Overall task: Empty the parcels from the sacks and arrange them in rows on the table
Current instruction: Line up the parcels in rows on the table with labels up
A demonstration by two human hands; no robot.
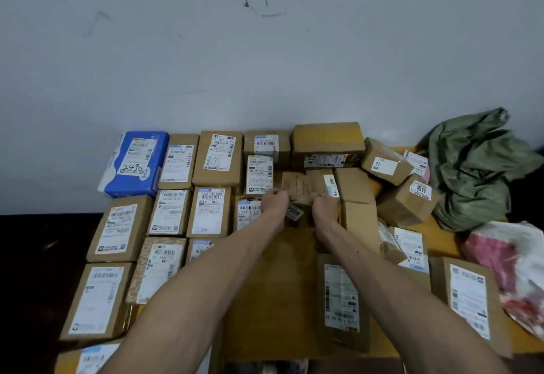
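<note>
Pinched the small brown parcel (297, 188) by its near side, left grip (275, 202) and right grip (325, 210) both curled on it, midway along the counter (447, 241), toward its far edge. Seemed best set down flat, squared flush against the neighbouring rows (173, 211).

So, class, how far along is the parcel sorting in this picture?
Done: neat rows lie on the left, from the blue parcel forward, and the green sack lies crumpled. In hand: left grip and right grip hold a small brown parcel. Left: jumbled boxes on the right, like the 1011 box.
</note>
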